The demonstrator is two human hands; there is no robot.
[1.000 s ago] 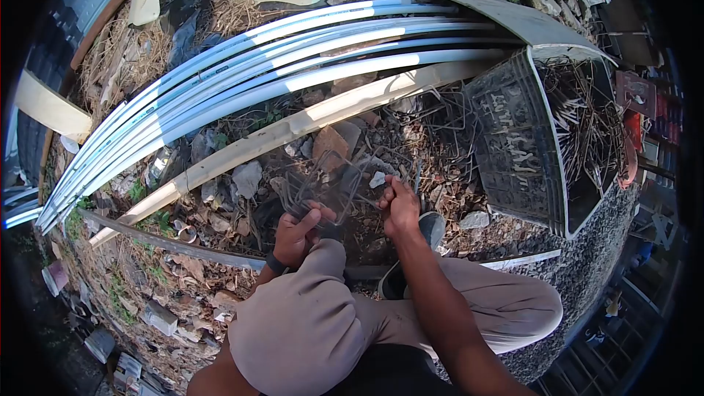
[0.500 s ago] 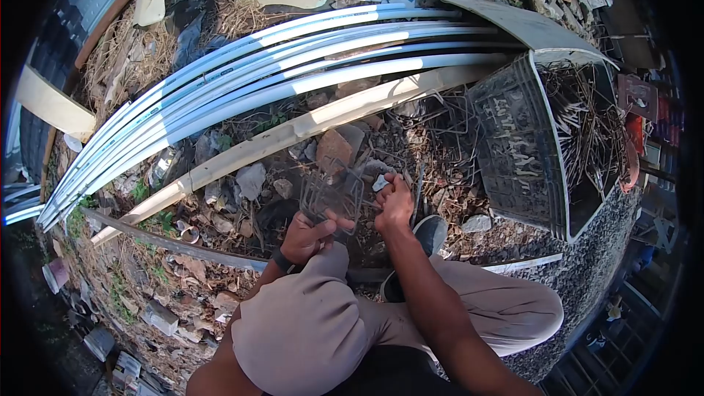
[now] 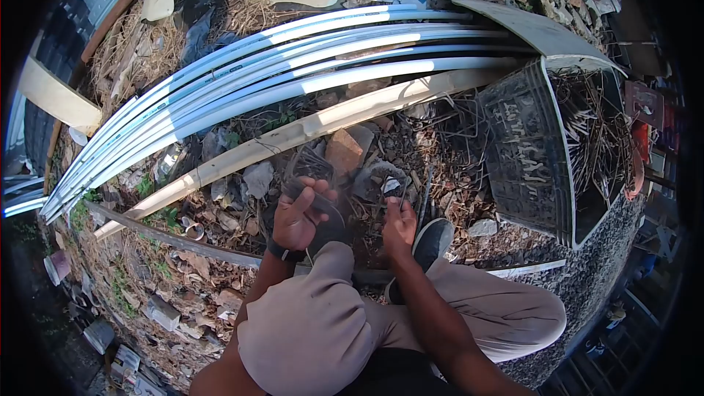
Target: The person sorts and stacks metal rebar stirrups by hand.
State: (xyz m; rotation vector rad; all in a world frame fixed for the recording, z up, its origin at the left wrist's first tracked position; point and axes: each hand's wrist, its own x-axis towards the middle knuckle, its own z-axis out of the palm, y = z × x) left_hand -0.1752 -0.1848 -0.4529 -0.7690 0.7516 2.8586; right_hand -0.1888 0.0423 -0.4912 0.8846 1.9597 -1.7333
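Observation:
Bent wire frames (image 3: pixel 314 165) are in my left hand (image 3: pixel 299 218), its fingers curled round them in front of my knee; motion blurs their outline. My right hand (image 3: pixel 398 226) is closed in a pinch, to the right of my left hand and apart from it. A thin wire seems to rise from its fingertips, too fine to make out clearly. Just above the fingertips lies a small white fragment (image 3: pixel 391 185) on the ground. More bent wires (image 3: pixel 462 125) lie in a tangle beside the black container (image 3: pixel 522 150).
Long white pipes (image 3: pixel 293 88) and a beige beam (image 3: pixel 315 126) cross beyond my hands. The tilted black container holds many rusty wires (image 3: pixel 590 125). A narrow strip (image 3: pixel 176 238) runs along the ground near my knees. Rubble and dry leaves surround me.
My left hand has risen and turned with the wire frames, which are tilted differently. My right hand has dropped slightly toward my shoe. The view has shifted a little.

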